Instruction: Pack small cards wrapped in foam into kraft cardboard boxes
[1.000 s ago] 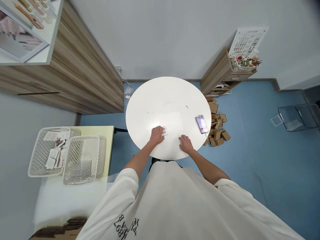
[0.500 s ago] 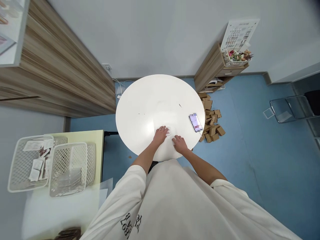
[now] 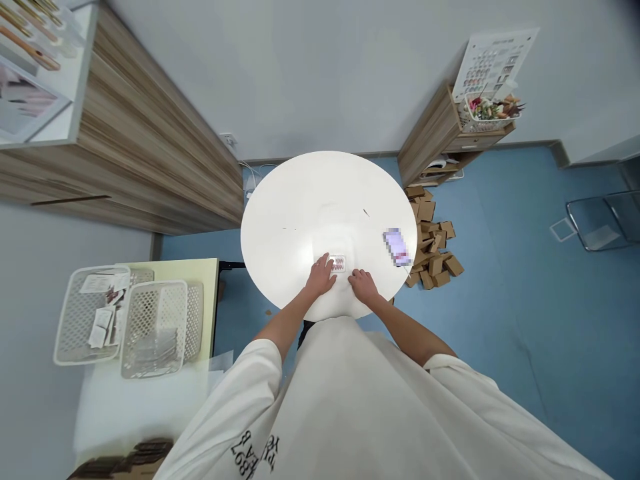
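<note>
A small clear tray (image 3: 339, 264) with rows of pink pieces like press-on nails lies flat on the round white table (image 3: 300, 180), near its front edge. My left hand (image 3: 320, 277) rests at the tray's left side, thumb and fingers apart. The fingertips touch or overlap that edge; whether they press on it I cannot tell. To the right of the tray, and apart from it, my right hand (image 3: 363, 285) lies on the tabletop, fingers slightly bent and holding nothing.
A phone (image 3: 397, 247), blurred out, lies at the table's right side with a cable. Cardboard boxes (image 3: 433, 247) are heaped on the floor beyond. White baskets (image 3: 155, 330) stand on a side table at left. A wooden cabinet (image 3: 170, 127) rises behind it.
My left hand has drawn back slightly from over the tray, so more of its pink rows show. My right hand stays by the tray's right. The view has shifted a little.
</note>
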Demonstrator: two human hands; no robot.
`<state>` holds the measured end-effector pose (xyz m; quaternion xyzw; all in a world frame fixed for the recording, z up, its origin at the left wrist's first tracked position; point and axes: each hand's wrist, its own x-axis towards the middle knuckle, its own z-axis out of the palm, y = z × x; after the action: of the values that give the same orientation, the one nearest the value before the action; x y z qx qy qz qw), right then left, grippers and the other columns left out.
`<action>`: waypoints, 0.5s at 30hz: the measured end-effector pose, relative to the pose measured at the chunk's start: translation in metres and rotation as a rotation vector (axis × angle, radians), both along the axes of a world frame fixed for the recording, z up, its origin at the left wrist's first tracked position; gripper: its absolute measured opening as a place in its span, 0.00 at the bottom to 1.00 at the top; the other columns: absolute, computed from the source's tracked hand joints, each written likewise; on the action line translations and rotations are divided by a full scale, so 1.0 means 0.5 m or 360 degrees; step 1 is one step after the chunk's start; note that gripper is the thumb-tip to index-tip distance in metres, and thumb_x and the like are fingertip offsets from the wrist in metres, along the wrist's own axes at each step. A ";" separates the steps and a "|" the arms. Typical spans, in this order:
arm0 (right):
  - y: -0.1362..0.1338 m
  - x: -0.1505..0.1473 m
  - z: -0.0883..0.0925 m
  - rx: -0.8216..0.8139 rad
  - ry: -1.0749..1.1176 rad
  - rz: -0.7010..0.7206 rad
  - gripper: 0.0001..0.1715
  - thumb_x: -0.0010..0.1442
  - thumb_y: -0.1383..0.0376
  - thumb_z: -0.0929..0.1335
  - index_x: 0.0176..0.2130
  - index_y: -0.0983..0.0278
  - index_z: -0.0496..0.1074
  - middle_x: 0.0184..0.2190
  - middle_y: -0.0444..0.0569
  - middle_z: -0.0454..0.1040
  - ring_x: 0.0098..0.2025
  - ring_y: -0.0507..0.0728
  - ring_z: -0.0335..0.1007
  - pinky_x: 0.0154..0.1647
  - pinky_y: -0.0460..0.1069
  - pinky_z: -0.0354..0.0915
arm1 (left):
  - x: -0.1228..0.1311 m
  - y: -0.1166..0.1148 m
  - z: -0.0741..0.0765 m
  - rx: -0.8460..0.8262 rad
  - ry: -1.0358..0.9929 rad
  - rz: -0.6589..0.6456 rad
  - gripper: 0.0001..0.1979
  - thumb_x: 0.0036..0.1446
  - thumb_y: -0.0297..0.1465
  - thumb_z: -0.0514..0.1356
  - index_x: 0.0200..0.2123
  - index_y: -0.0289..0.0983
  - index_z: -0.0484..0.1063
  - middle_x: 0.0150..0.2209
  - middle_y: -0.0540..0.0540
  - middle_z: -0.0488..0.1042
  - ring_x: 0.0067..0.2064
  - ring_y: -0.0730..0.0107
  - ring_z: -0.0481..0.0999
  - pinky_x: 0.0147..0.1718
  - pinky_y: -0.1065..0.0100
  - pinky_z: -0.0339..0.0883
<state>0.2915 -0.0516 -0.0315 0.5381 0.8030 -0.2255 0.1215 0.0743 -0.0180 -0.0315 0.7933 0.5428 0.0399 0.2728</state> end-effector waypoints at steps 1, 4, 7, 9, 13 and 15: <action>0.006 0.000 0.001 -0.0018 0.0027 -0.0003 0.17 0.64 0.73 0.60 0.47 0.62 0.73 0.52 0.58 0.68 0.51 0.64 0.61 0.52 0.56 0.56 | -0.008 -0.012 0.002 -0.0012 0.0007 0.0021 0.25 0.63 0.38 0.57 0.61 0.39 0.59 0.71 0.35 0.48 0.70 0.47 0.52 0.63 0.49 0.54; 0.027 0.002 0.004 -0.0071 0.0159 -0.0110 0.14 0.65 0.70 0.61 0.45 0.63 0.73 0.50 0.57 0.69 0.50 0.63 0.63 0.51 0.55 0.58 | -0.030 -0.046 0.005 -0.0055 0.0046 -0.0022 0.31 0.57 0.44 0.63 0.59 0.40 0.60 0.68 0.36 0.53 0.68 0.45 0.56 0.63 0.48 0.53; 0.048 0.007 0.015 -0.0150 0.0274 -0.0312 0.11 0.66 0.67 0.61 0.46 0.63 0.71 0.47 0.55 0.72 0.48 0.62 0.66 0.48 0.53 0.60 | -0.043 -0.057 0.005 -0.0079 0.0103 -0.0057 0.31 0.54 0.43 0.66 0.57 0.40 0.62 0.66 0.36 0.57 0.65 0.44 0.61 0.63 0.48 0.53; 0.059 0.011 0.029 -0.0251 0.0333 -0.0433 0.12 0.67 0.65 0.60 0.47 0.62 0.69 0.44 0.53 0.74 0.45 0.61 0.68 0.46 0.52 0.61 | -0.044 -0.046 0.006 -0.0096 0.0158 -0.0027 0.19 0.60 0.38 0.61 0.53 0.39 0.65 0.62 0.37 0.62 0.62 0.49 0.65 0.61 0.51 0.56; 0.066 0.021 0.061 -0.0426 0.0488 -0.0586 0.21 0.69 0.51 0.61 0.55 0.58 0.65 0.50 0.51 0.75 0.47 0.61 0.72 0.46 0.52 0.63 | -0.032 0.010 0.016 -0.0175 0.0268 0.0077 0.11 0.69 0.31 0.48 0.45 0.39 0.69 0.49 0.40 0.71 0.51 0.57 0.74 0.52 0.58 0.63; 0.067 0.023 0.068 -0.0422 0.0534 -0.0582 0.30 0.65 0.46 0.65 0.60 0.56 0.62 0.55 0.50 0.73 0.50 0.62 0.71 0.48 0.52 0.63 | -0.025 0.040 0.022 -0.0239 0.0333 0.0107 0.11 0.69 0.32 0.47 0.44 0.38 0.69 0.46 0.41 0.73 0.48 0.57 0.75 0.49 0.59 0.64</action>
<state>0.3030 -0.0181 0.0025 0.6086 0.6649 -0.4327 0.0137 0.0618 0.0019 -0.0203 0.7518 0.5960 -0.0747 0.2720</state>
